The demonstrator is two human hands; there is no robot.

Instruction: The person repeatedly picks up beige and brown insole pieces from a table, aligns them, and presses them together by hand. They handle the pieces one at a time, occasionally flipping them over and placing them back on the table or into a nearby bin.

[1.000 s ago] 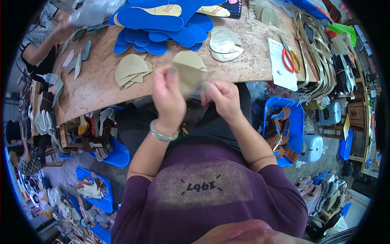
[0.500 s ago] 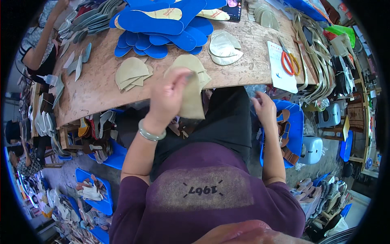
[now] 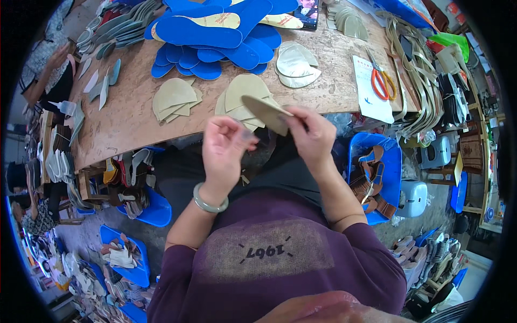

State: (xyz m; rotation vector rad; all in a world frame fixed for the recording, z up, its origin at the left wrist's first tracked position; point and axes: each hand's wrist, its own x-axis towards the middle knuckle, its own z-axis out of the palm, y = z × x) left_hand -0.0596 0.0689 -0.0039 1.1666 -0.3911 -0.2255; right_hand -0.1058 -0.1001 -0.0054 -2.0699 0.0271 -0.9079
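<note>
My right hand pinches a beige half-round shoe-upper piece by one end, holding it tilted over the table's near edge. To its left, my left hand is raised palm inward, its fingers loosely curled and apart, with nothing visible in them; a pale bangle circles that wrist. Just beyond the hands lies a fanned stack of the same beige pieces, partly covered by the held one. A second beige stack sits to the left of it. Shiny pale half-round pieces lie further right.
Blue insoles are heaped at the table's back. Scissors with orange handles rest on a white paper sheet, beside hanging straps. A blue bin of brown shoe parts stands low on the right. Another person's arm shows at far left.
The beige piece has passed from my left hand to my right hand, which has come up from beside the blue bin. My left hand has dropped slightly, its fingers off the piece.
</note>
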